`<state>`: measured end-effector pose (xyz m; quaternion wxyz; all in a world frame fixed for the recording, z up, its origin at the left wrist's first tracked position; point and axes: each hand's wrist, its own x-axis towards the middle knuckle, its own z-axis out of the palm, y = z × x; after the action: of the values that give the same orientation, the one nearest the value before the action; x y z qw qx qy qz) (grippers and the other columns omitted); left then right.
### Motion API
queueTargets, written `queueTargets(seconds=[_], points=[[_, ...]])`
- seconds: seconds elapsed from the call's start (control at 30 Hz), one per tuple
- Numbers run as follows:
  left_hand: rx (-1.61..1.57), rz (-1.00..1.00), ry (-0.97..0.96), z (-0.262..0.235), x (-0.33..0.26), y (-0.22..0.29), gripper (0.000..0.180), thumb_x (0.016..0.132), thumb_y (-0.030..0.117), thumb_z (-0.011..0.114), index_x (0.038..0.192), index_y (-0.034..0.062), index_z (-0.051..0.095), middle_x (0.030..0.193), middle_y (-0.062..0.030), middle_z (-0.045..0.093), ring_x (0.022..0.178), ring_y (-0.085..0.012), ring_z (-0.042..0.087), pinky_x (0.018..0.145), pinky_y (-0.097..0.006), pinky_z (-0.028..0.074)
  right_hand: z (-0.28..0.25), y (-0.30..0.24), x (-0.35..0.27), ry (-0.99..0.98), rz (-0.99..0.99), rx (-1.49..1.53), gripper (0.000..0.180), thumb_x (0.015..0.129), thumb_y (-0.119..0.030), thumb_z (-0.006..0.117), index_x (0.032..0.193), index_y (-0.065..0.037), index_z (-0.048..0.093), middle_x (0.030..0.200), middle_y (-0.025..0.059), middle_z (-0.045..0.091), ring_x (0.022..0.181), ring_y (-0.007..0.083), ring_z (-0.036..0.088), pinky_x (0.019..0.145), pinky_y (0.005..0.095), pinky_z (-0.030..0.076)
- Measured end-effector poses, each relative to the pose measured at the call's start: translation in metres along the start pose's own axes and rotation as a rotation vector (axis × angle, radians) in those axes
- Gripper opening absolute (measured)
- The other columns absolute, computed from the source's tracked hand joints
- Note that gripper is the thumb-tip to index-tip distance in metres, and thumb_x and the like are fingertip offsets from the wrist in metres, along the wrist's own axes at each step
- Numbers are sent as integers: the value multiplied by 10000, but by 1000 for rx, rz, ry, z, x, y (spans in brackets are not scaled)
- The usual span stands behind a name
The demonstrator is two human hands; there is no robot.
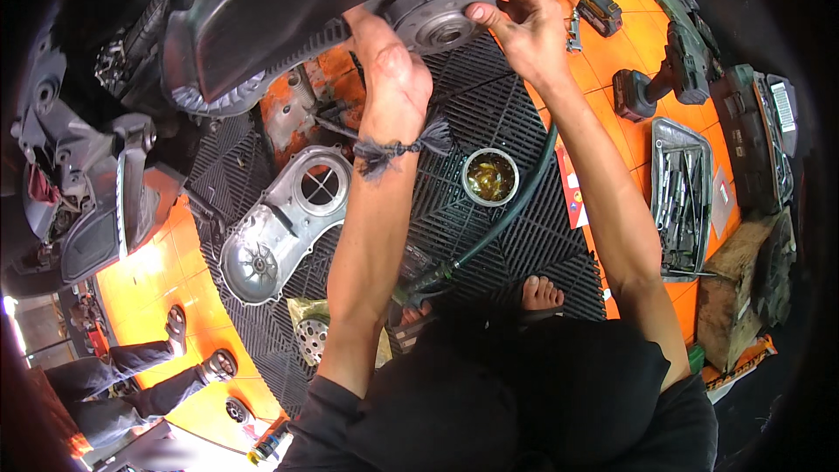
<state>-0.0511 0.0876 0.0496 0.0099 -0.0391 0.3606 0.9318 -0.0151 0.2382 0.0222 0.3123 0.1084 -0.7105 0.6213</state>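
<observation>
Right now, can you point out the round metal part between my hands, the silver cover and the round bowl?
Round metal part (437, 17): head view, on its front face.
Silver cover (285, 222): head view, on the middle of its body.
Round bowl (465, 177): head view, on its left rim.

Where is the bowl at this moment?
In the head view, the bowl is on the black mat, just right of centre, with the hose curving past its right side.

two hands (391, 59) (531, 39), one round metal part (437, 17) between them, two battery packs (599, 16) (632, 96) to their right, one bowl (465, 180), one tool tray (675, 131)
</observation>
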Motion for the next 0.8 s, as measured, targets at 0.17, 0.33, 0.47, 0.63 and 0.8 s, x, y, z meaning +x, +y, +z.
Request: queueTargets(seconds=[0.17, 0.33, 0.47, 0.63, 0.8], points=[[262, -197, -173, -5, -14, 26, 750, 931, 681, 368, 1396, 102, 474, 1418, -113, 521, 1331, -317, 459, 1091, -593, 322, -9, -12, -1, -110, 125, -121, 655, 801, -205, 810, 1370, -58, 519, 1245, 143, 652, 1171, 244, 615, 985, 358, 500], [426, -278, -87, 2, -19, 38, 769, 904, 722, 385, 1396, 137, 474, 1423, -87, 514, 1342, -299, 445, 1097, -608, 279, 1, -46, 0, 37, -120, -137, 495, 804, -282, 786, 1161, 33, 655, 1099, 248, 670, 1081, 337, 658, 958, 399, 505], [454, -145, -250, -4, -9, 34, 699, 924, 657, 419, 1365, 124, 516, 1377, -114, 550, 1301, -328, 493, 1068, -584, 369, -6, -25, -1, -45, -139, -209, 578, 797, -230, 787, 1310, -71, 572, 1281, 170, 628, 1199, 339, 598, 1015, 414, 482], [221, -134, -20, 12, -4, 31, 569, 947, 497, 448, 1268, 48, 583, 1275, -137, 620, 1182, -330, 588, 992, -549, 478, -9, -23, 2, -94, -120, -287, 611, 796, -264, 780, 1340, -95, 560, 1301, 154, 624, 1211, 329, 596, 1024, 423, 473], [447, -172, -153, 6, 4, 31, 632, 934, 585, 406, 1284, 91, 589, 1303, -113, 607, 1214, -313, 561, 985, -548, 463, -14, -49, 11, 120, -1, -3, 601, 838, -305, 772, 1319, -22, 547, 1230, 265, 623, 1201, 368, 593, 995, 426, 479]])
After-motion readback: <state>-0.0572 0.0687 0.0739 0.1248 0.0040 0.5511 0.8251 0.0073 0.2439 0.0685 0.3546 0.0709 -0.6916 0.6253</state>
